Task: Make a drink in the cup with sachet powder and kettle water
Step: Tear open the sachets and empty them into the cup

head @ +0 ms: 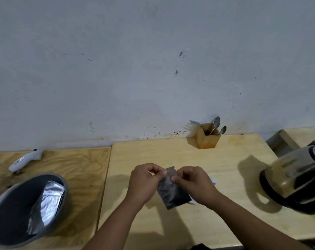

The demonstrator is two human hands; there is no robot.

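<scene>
Sachet (pixel 173 193) held above the wooden table (pixel 225 159), top edge pinched between my left hand (pixel 144 184) and right hand (pixel 194 184). Tearing step, by the look. Next: pull apart evenly, avoid spilling. Kettle (pixel 295 179) stands right; cup not visible.

No legible text, brand, number or sign was visible. The dark sachet (pixel 173 193), pinched at its top edge by both hands above the table, showed no readable print. A white device (pixel 25 160) at the counter's rear left edge bore a small dark mark, too blurred to read.
</scene>
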